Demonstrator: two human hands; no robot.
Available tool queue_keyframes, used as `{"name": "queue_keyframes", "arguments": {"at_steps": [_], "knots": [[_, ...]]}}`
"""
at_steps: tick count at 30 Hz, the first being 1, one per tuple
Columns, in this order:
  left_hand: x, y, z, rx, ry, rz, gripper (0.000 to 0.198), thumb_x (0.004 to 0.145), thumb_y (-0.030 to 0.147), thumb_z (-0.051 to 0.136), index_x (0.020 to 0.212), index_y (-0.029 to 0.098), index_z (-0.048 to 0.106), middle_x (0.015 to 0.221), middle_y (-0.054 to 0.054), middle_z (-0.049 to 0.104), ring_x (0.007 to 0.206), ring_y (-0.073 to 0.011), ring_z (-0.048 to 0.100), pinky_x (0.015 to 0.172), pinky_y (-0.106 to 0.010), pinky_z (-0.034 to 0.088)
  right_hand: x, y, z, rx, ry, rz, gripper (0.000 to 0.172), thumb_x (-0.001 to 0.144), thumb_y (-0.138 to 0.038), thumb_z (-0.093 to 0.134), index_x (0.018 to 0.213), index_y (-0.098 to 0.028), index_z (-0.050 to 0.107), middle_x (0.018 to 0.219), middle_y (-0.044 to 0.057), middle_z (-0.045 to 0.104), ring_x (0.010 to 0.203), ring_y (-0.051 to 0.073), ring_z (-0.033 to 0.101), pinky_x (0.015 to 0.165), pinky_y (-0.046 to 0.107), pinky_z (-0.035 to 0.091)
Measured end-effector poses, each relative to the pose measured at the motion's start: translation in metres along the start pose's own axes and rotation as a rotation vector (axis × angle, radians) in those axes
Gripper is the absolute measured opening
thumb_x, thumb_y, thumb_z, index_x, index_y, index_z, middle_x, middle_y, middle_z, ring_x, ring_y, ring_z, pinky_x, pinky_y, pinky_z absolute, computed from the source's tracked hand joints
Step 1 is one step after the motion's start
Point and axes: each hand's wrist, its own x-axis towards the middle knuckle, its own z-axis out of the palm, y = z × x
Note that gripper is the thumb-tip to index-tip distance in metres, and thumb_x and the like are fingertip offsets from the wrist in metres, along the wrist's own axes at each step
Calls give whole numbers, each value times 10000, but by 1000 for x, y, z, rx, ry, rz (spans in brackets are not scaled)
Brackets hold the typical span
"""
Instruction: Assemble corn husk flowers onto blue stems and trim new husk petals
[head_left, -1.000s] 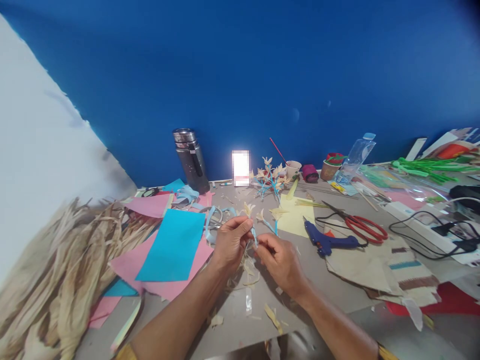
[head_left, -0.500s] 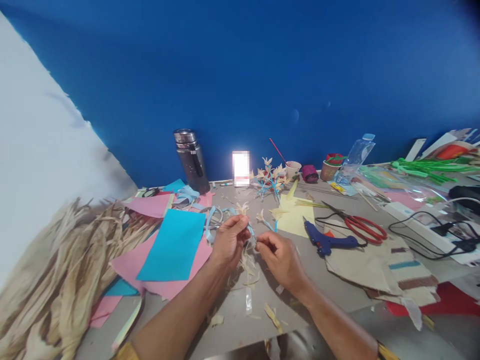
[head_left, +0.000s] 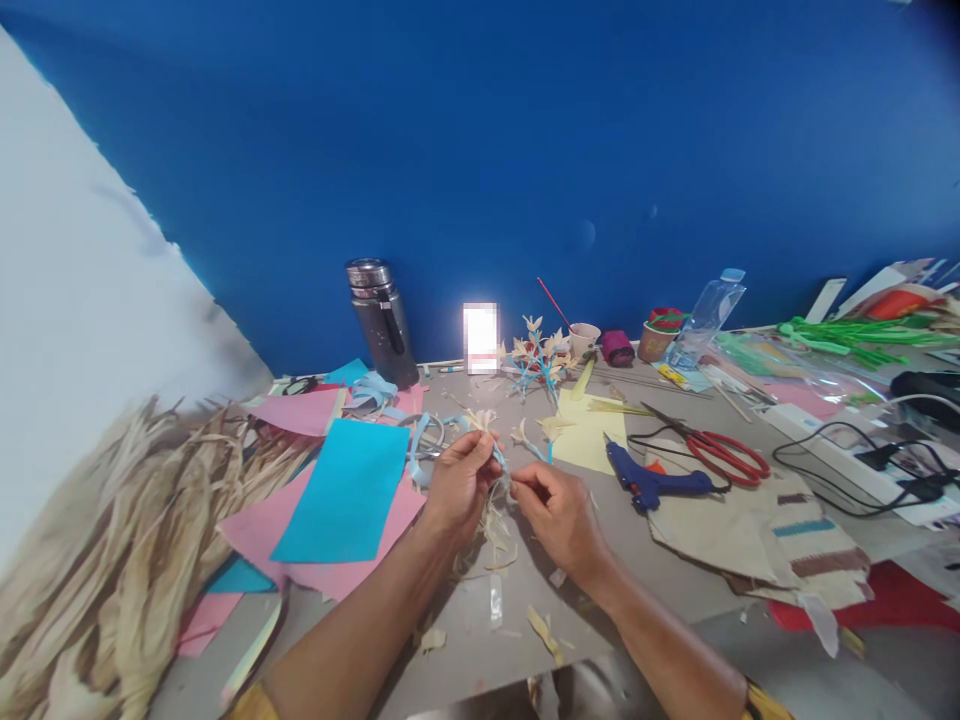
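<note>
Pinched between the thumb and fingers of my left hand (head_left: 459, 482) is a small cream husk flower (head_left: 483, 421) with a light-blue wrapped stem (head_left: 501, 460). My right hand (head_left: 561, 515) is closed in a pinch at the lower end of that stem; its fingertips hide what exactly they grip. Just right of the flower lies another husk flower (head_left: 520, 433) on a blue stem. Below the hands are pale husk scraps (head_left: 496, 530). Beyond them stands a bunch of finished-looking husk flowers (head_left: 538, 360) on blue stems.
To the left are dried corn husks (head_left: 142, 560), a blue sheet (head_left: 346, 490) and a dark flask (head_left: 384, 330). At right lie a blue glue gun (head_left: 652, 480), red-handled scissors (head_left: 724, 455), a tilted plastic bottle (head_left: 705, 320) and a white power strip (head_left: 832, 450) with black cords.
The view has shifted very slightly. Both hands keep nearly the same place and pinch on the flower and its stem.
</note>
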Motion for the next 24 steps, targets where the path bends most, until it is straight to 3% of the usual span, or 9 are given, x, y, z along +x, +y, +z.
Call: {"name": "queue_keyframes", "arguments": {"at_steps": [4, 12, 18, 24], "knots": [[1, -1, -1, 49, -24, 21, 387, 553, 403, 895, 751, 123, 715, 708, 0, 639, 526, -40, 498, 537, -173, 405, 1, 3, 2, -50, 22, -40, 166, 818, -191, 550, 694, -181, 660, 592, -24, 604, 538, 115, 492, 555, 218, 371], [-2, 2, -1, 131, -64, 43, 382, 589, 441, 874, 751, 141, 702, 768, -1, 645, 548, -52, 506, 572, -199, 415, 0, 2, -5, 27, -70, 16, 123, 844, -228, 565, 847, -181, 679, 658, -13, 665, 546, 120, 534, 541, 216, 397], [-5, 4, -3, 263, -183, 96, 330, 707, 458, 807, 817, 156, 732, 637, 18, 580, 593, -88, 493, 606, -216, 385, 1, 4, -10, 6, 20, -18, 130, 883, -268, 564, 864, -197, 671, 788, 9, 690, 587, 123, 556, 568, 227, 421], [-5, 5, -7, 323, -269, 98, 303, 760, 461, 768, 788, 163, 723, 655, 17, 551, 609, -93, 455, 610, -228, 354, 6, 1, -16, 12, 169, -16, 117, 869, -298, 595, 834, -190, 624, 730, 6, 643, 561, 119, 538, 540, 227, 420]]}}
